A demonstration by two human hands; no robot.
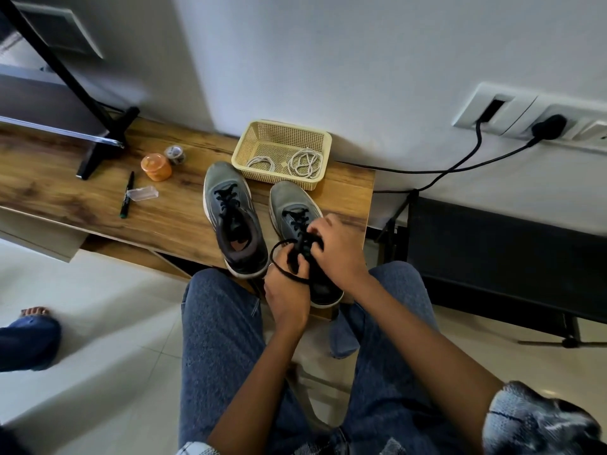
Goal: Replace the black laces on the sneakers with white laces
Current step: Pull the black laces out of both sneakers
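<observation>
Pulling the black lace [286, 257] out of the right sneaker [303, 238] is the step I am on, I think. This shoe sits at the front right corner of the desk [82, 192], with its heel hanging a little over the front edge. My right hand [335, 247] is on top of the shoe, and its fingers [317, 229] are pressed together, pinching the lace near the top holes. My left hand [285, 295] is just below, at the heel, and its fingers are curled shut around a loose loop of the same lace.

The left sneaker [233, 218] stands right beside it, closer to the middle of the desk, with its black lace done up and not touched yet. The white laces [303, 164] lie coiled in the yellow basket [282, 133], at the back edge by the wall, behind both shoes.

Next, I think I need to tug the lace out one hole at a time, going down toward the toe. I should pull gently, so the shoe does not slip off the front edge. The lower rows look threaded.
</observation>
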